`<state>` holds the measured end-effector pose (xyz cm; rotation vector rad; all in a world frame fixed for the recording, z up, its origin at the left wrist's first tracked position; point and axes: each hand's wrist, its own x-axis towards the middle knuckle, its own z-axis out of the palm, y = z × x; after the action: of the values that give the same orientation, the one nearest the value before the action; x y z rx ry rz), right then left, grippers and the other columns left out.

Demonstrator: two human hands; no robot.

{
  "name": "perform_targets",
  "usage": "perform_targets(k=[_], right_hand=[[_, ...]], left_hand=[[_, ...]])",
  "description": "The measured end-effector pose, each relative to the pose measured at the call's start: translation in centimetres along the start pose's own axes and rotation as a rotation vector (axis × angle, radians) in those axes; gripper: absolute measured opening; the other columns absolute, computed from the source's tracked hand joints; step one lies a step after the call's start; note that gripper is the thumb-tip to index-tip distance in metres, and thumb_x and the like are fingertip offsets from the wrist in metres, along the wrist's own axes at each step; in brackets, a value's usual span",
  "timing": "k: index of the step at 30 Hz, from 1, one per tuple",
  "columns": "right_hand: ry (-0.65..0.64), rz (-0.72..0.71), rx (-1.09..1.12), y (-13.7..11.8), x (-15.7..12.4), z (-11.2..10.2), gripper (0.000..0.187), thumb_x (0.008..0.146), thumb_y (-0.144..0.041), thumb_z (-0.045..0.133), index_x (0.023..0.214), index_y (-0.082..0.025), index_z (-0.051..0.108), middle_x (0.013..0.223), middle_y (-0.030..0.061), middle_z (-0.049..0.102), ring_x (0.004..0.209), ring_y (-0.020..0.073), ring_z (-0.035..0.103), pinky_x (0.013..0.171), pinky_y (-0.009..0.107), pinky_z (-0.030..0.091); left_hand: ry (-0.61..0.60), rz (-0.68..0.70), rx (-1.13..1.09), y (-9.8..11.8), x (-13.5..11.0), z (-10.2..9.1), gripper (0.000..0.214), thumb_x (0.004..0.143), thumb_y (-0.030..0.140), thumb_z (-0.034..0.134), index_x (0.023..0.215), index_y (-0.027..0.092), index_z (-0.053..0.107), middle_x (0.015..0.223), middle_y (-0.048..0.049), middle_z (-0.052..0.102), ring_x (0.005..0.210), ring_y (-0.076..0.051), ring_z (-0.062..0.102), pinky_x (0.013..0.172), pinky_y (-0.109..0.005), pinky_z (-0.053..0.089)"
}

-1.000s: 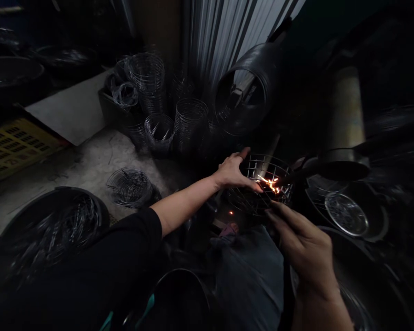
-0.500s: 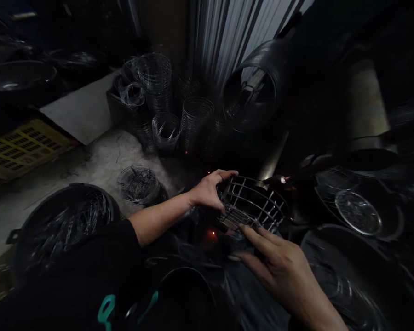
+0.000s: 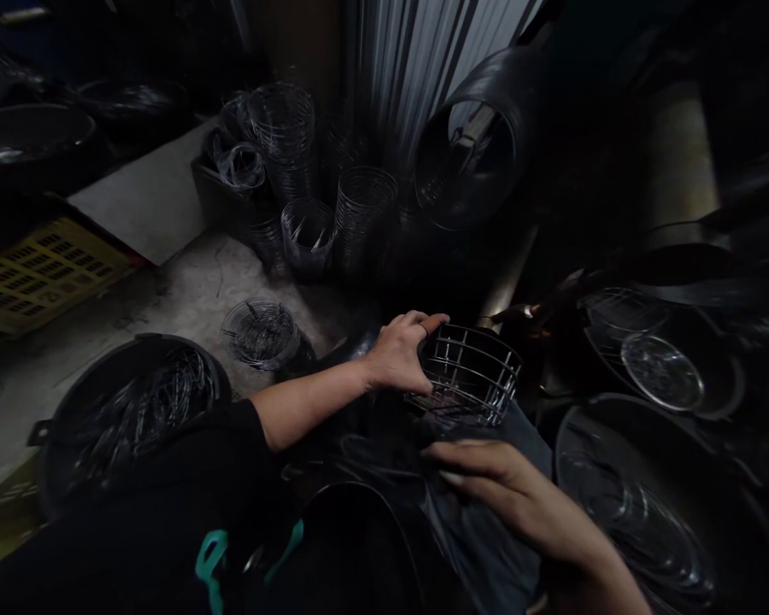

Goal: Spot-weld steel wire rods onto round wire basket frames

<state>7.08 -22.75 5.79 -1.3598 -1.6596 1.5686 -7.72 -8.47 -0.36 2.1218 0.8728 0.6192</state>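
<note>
My left hand (image 3: pixel 401 352) grips the left side of a round wire basket (image 3: pixel 478 363), thumb and fingers closed on its rim and bars. The basket is tilted, and its grid shows at the lower left. Nearer to me, my right hand (image 3: pixel 509 487) is apart from the basket, over the dark cloth on my lap. Its fingers are stretched out, and I see nothing held in them. Just behind the basket's rim sits the copper-coloured tip of a metal arm (image 3: pixel 526 313), close to a pale metal rod (image 3: pixel 506 290).
Stacks of wire rings (image 3: pixel 365 201) stand at the back. A dark tub of wire pieces (image 3: pixel 70 444) is at left, beside a small wire stack (image 3: pixel 262 329). At right, a large basin (image 3: pixel 577 436) holds wire rings. A yellow crate (image 3: pixel 51 269) lies far left.
My right hand has drawn back from the basket towards my lap. The basket has tilted slightly in my left hand. Orange sparks seen below and behind it are gone.
</note>
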Motion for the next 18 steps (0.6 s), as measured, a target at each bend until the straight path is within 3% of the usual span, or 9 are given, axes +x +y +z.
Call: perform_targets(k=[5,11,14,18], right_hand=[[0.038,-0.031,0.076,0.9,3.0,2.2,0.03,0.09,-0.031,0.05,0.108,-0.018,0.071,0.073,0.0047,0.07,0.076,0.0197,0.065,0.082,0.034,0.051],[0.028,0.047,0.209,1.7,1.2,1.5,0.038,0.091,-0.038,0.054,0.124,-0.02,0.062,0.092,0.0075,0.072,0.089,0.0214,0.067,0.089,0.038,0.05],[0.117,0.07,0.187,2.2,0.2,1.0,0.042,0.09,-0.041,0.056,0.125,-0.02,0.061,0.091,0.0073,0.072,0.089,0.0224,0.067,0.094,0.042,0.048],[0.271,0.053,0.013,2.2,-0.3,1.2,0.06,0.072,-0.04,0.076,0.127,-0.02,0.06,0.125,0.0103,0.061,0.12,0.0285,0.053,0.106,0.044,0.038]], left_hand=[[0.007,0.032,0.031,1.5,-0.3,0.9,0.097,0.046,0.034,0.075,0.136,0.024,0.043,0.121,-0.0069,0.05,0.11,-0.028,0.051,0.097,-0.046,0.045],[-0.012,-0.003,0.036,0.9,-0.6,0.3,0.099,0.044,0.033,0.075,0.137,0.021,0.042,0.12,-0.0076,0.05,0.11,-0.028,0.05,0.096,-0.045,0.046],[0.011,-0.017,0.043,0.3,-0.7,0.1,0.097,0.044,0.033,0.075,0.136,0.021,0.044,0.119,-0.007,0.05,0.108,-0.028,0.051,0.096,-0.046,0.046],[0.014,-0.025,0.015,-0.1,-0.9,0.0,0.099,0.043,0.039,0.077,0.135,0.021,0.045,0.118,-0.0071,0.051,0.107,-0.028,0.051,0.095,-0.045,0.046]])
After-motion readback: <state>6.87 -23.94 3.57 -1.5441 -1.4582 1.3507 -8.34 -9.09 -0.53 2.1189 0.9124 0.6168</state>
